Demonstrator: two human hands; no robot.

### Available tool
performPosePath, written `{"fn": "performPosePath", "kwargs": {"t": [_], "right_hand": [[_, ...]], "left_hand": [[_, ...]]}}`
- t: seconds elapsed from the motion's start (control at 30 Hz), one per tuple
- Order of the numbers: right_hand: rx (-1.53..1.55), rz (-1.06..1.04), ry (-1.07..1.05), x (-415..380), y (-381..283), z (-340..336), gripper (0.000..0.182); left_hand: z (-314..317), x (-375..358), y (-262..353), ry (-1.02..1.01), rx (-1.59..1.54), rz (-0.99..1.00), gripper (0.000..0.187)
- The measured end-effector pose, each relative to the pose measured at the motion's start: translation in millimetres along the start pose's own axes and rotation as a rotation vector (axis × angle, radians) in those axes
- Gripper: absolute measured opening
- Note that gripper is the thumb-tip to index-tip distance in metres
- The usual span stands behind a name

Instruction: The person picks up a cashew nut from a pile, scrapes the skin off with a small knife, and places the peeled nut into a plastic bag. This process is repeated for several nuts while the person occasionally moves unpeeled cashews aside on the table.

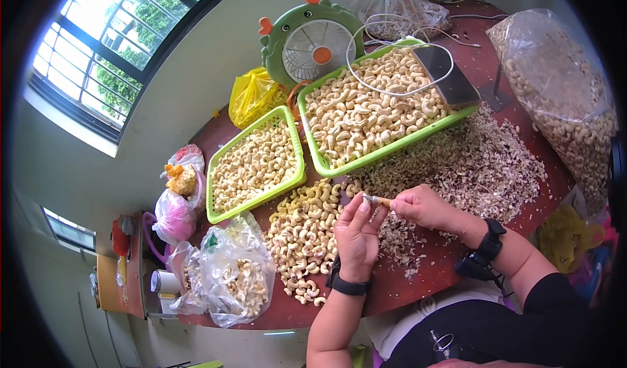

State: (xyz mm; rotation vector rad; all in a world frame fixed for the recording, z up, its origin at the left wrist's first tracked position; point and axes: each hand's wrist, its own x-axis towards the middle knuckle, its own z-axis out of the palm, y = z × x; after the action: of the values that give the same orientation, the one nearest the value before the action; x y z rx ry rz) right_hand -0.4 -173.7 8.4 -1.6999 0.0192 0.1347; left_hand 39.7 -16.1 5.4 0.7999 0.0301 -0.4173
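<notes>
My right hand is closed around the wooden handle of a small knife, whose short metal blade points left. At the blade's tip are the fingertips of my left hand. Its thumb and index finger are pinched together, and whatever lies between them is too small to make out. Just left of that hand, a loose pile of cashews spreads over the dark red table. Under and beyond my right hand lies a heap of cashew skin flakes.
A large green basket of cashews holds a phone and a white cable. A smaller green basket stands left of it. Behind them is a green fan. Bags stand around: a clear one front left, a tall one right.
</notes>
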Motion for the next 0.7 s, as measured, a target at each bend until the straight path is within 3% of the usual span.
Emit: {"fn": "performPosePath", "kwargs": {"t": [0.7], "right_hand": [[-0.124,0.032,0.017,-0.5,-3.2,-1.1,0.034]], "left_hand": [[1.1,-1.4,-0.4,-0.011,-0.018,0.015,0.018]]}}
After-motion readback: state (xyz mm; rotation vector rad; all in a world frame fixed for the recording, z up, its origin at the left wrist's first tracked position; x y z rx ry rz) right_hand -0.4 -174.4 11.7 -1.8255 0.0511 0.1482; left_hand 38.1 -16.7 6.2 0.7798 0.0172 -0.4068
